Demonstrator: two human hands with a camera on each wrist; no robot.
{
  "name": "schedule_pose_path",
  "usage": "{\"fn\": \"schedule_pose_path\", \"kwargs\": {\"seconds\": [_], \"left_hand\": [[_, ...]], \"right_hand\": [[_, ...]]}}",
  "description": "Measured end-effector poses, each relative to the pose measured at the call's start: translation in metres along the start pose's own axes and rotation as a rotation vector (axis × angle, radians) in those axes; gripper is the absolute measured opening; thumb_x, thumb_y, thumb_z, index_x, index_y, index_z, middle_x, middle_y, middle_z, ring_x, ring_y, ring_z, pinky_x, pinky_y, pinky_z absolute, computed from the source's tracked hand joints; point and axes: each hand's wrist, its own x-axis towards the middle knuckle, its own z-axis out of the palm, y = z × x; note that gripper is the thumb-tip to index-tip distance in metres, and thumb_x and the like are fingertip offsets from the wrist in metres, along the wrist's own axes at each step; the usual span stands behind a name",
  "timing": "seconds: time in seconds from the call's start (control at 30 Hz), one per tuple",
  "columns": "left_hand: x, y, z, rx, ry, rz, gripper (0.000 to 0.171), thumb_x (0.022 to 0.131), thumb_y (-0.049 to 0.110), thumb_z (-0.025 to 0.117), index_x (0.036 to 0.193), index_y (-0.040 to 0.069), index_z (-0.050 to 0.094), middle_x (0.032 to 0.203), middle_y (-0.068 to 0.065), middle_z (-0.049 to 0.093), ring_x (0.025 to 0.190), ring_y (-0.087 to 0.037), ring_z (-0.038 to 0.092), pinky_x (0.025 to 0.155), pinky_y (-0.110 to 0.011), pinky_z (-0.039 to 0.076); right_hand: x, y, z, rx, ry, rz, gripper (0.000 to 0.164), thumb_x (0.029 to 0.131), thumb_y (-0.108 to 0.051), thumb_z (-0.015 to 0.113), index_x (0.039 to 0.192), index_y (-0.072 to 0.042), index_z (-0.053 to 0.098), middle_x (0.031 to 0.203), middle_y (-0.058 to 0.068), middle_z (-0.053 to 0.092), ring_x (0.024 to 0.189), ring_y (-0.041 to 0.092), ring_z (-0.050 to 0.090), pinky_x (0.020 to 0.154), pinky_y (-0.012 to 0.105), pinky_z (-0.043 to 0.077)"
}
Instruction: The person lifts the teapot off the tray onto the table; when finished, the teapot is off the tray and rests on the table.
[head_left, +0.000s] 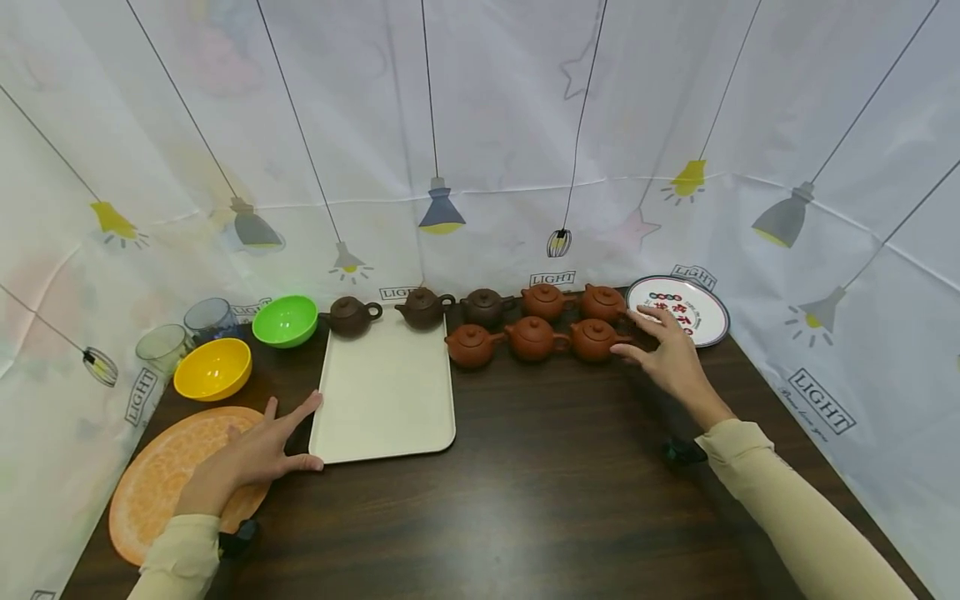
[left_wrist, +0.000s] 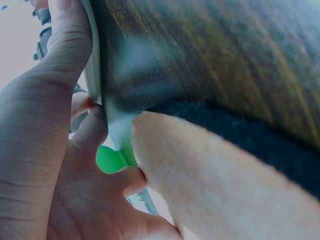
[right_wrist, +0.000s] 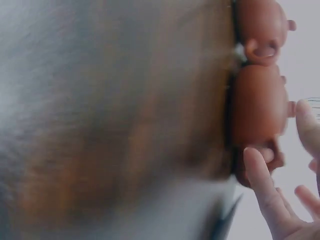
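A cream rectangular tray (head_left: 388,400) lies on the dark table, its left edge met by the thumb and forefinger of my left hand (head_left: 251,454). That hand spreads over an orange round placemat (head_left: 161,467). Two dark brown teapots, one on the left (head_left: 350,317) and one on the right (head_left: 424,309), are at the tray's back corners. My right hand (head_left: 675,358), thumb and fingers parted, is at the handle of the front-right reddish-brown teapot (head_left: 592,340); in the right wrist view a fingertip overlaps the handle of a reddish teapot (right_wrist: 261,105).
Beside the tray stand a third dark teapot (head_left: 486,308) and several reddish-brown ones (head_left: 533,338). A white plate (head_left: 708,312) lies behind my right hand. At the left are a green bowl (head_left: 286,322), a yellow bowl (head_left: 213,370) and two glasses (head_left: 161,346). A printed white curtain encloses the table.
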Motion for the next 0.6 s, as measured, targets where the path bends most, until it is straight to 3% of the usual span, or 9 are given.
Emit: {"fn": "schedule_pose_path", "kwargs": {"seconds": [0.1,0.27,0.43,0.6], "left_hand": [[0.001,0.0,0.001,-0.002,0.003,-0.002,0.111,0.087,0.069,0.076,0.172,0.024,0.021,0.17,-0.021,0.04,0.155,-0.071,0.014,0.094,-0.103,0.011],[0.001,-0.003,0.001,-0.006,0.01,0.001,0.111,0.087,0.069,0.077,0.172,0.024,0.021,0.17,-0.022,0.041,0.155,-0.071,0.013,0.093,-0.104,0.011],[0.002,-0.003,0.001,-0.011,0.006,0.002,0.111,0.087,0.069,0.077,0.172,0.024,0.022,0.171,-0.021,0.04,0.155,-0.071,0.013,0.092,-0.104,0.011],[0.001,-0.001,0.0,-0.012,0.003,0.0,0.111,0.087,0.07,0.076,0.172,0.024,0.022,0.171,-0.02,0.039,0.155,-0.07,0.012,0.094,-0.104,0.011]], "right_hand": [[0.009,-0.012,-0.013,0.045,-0.013,0.012,0.079,0.088,-0.023,0.09,0.156,-0.004,0.054,0.162,0.027,0.045,0.15,0.054,0.041,0.116,0.074,0.036],[0.028,-0.039,-0.023,0.112,-0.013,-0.011,0.076,0.09,-0.023,0.089,0.157,-0.01,0.055,0.17,0.023,0.039,0.155,0.054,0.034,0.117,0.077,0.033],[0.046,-0.066,-0.016,0.163,-0.028,-0.055,0.068,0.091,-0.019,0.089,0.152,-0.01,0.061,0.171,0.021,0.039,0.157,0.052,0.034,0.118,0.075,0.035],[0.065,-0.092,0.006,0.264,-0.129,-0.075,0.06,0.096,-0.018,0.083,0.151,-0.007,0.062,0.165,0.018,0.047,0.154,0.044,0.042,0.119,0.066,0.041]]}}
